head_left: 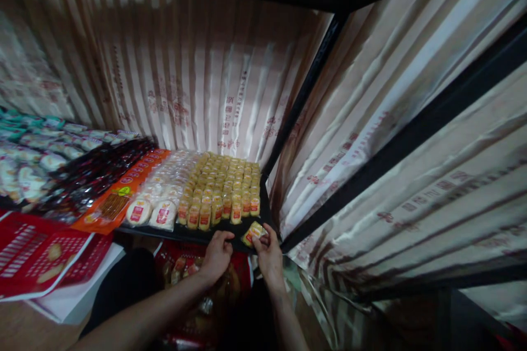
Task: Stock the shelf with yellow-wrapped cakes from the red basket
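My right hand [268, 256] grips a small wrapped yellow cake [252, 233] with a red and white label, tilted at the front right corner of the black shelf [242, 227]. To its left, my left hand [217, 258] hovers by the shelf's front edge, fingers curled in and nothing visible in them. Behind both hands, tight rows of the same wrapped yellow cakes [222, 192] stand upright on the shelf. Below my forearms sits a red basket [247, 270] with several packaged goods in it, partly hidden by my arms.
Left of the cakes lie round white packaged pastries [162, 214], an orange snack packet [107, 205], dark packets [88, 181] and white-green packets [31, 156]. A second red basket [82, 263] stands at lower left. Black frame bars [313, 82] and pleated curtains [197, 66] enclose the shelf.
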